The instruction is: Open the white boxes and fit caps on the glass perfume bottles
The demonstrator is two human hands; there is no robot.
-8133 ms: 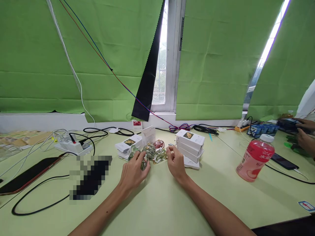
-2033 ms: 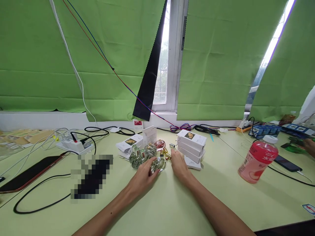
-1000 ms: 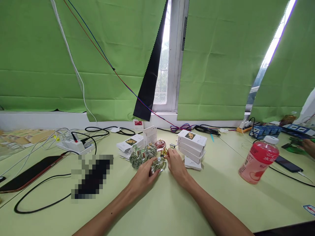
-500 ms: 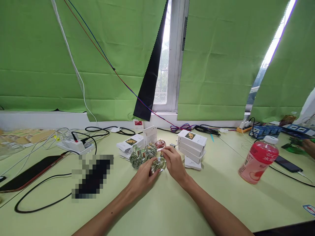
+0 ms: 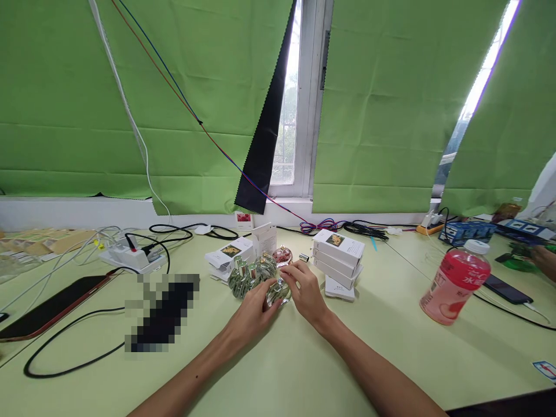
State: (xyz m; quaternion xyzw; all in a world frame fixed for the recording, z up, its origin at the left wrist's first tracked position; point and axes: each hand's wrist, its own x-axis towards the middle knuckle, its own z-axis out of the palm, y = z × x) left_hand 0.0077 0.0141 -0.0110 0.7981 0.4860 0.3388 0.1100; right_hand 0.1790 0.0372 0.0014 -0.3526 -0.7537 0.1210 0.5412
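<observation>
My left hand (image 5: 257, 304) is closed around a clear glass perfume bottle (image 5: 278, 292), steadying it low over the table. At the bottle's neck, my right hand (image 5: 307, 289) has its thumb and fingertips pinched together; whatever is between them is hidden. Several more glass perfume bottles (image 5: 241, 285) with shiny caps stand just left of and behind my left hand. A pinkish-red round bottle (image 5: 283, 255) stands behind the held one. Beyond my right fingers lies a small silver cap (image 5: 304, 258).
White boxes (image 5: 339, 249) are stacked at the right, more boxes (image 5: 230, 253) at the left. A pink drink bottle (image 5: 456, 282) stands farther right. Phones (image 5: 508, 288), a power strip (image 5: 132, 255) and cables (image 5: 78, 368) lie about. Another person's hand (image 5: 545, 258) shows at the right edge.
My right fingertips have moved slightly down and left onto the bottle's neck. A small gold-coloured piece seen at them before is now hidden. The silver cap behind shows more fully.
</observation>
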